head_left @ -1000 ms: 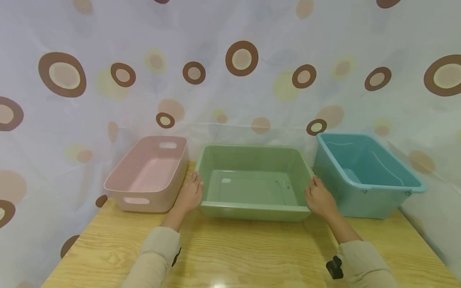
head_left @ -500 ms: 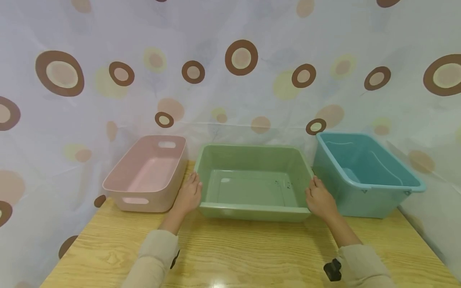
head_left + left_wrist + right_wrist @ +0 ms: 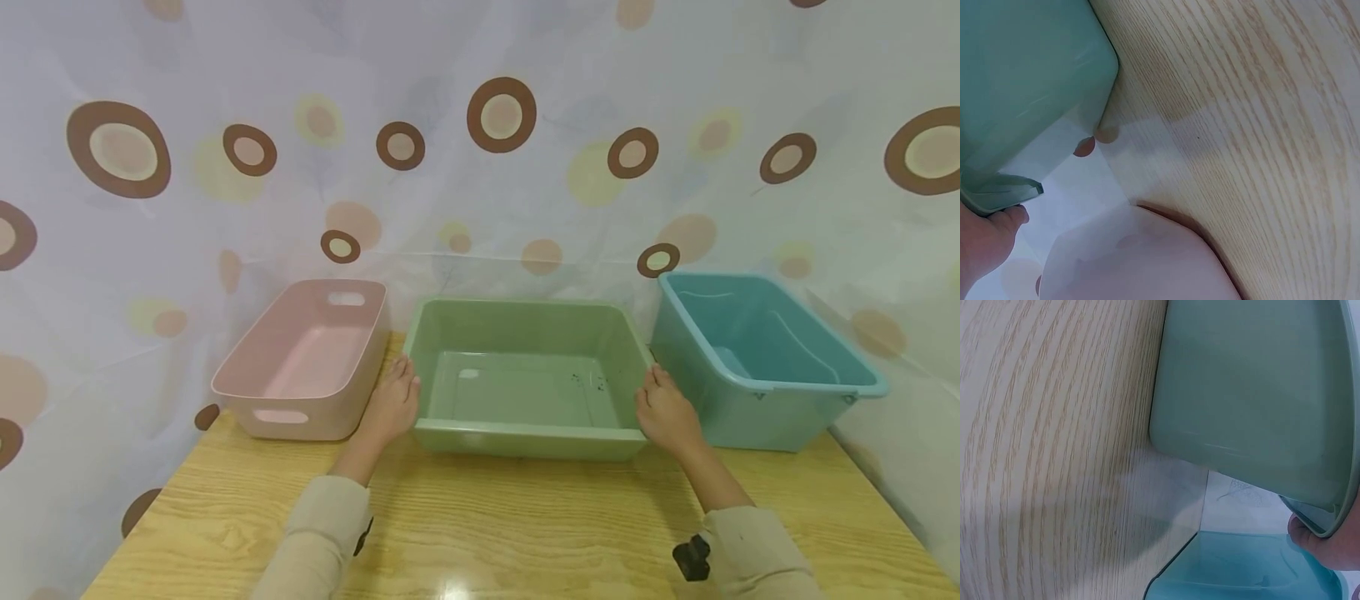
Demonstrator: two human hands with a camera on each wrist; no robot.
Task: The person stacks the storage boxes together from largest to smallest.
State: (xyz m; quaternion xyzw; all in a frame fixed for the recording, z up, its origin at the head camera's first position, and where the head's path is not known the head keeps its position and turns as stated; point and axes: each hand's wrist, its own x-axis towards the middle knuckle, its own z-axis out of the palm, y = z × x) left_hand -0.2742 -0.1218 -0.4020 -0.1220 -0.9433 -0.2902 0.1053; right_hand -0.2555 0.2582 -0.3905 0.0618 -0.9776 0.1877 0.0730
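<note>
A green plastic bin (image 3: 517, 392) stands on the wooden table between two other bins, with small dark marks on its floor. My left hand (image 3: 392, 400) grips its left side rim near the front corner. On the opposite side my right hand (image 3: 667, 410) holds the right rim at about the same depth. In the left wrist view, fingertips (image 3: 1016, 215) show beneath the rim's underside. The right wrist view likewise has a fingertip (image 3: 1300, 530) tucked under the rim. The bin's base sits at the tabletop in both wrist views.
A pink bin (image 3: 303, 367) with handle slots stands close to my left hand. To the right is a deeper blue bin (image 3: 780, 417), close to my right hand. A pale curtain (image 3: 450, 50) with brown rings hangs behind the wooden table (image 3: 517, 525).
The hands keep their hold on the green bin. All the bins shift only slightly upward in the head view, together with the curtain pattern.
</note>
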